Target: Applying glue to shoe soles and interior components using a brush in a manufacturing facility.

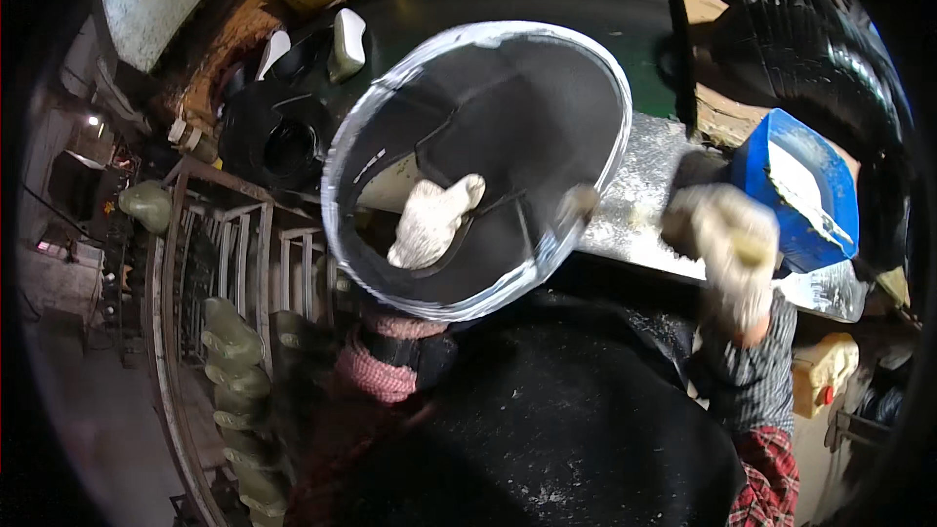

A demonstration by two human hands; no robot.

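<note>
Shoe upper (527, 117): could smear its white-coated rim (439, 312) onto the pink cuff (376, 371) just below the left hand (426, 226) if tilted; cannot tell that hand's grip, pinched or spread.

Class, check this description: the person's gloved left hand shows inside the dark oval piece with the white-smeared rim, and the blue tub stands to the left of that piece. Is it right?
Not quite: the head view shows the blue tub to the right of the dark oval piece. The gloved left hand does show inside that piece.
</note>
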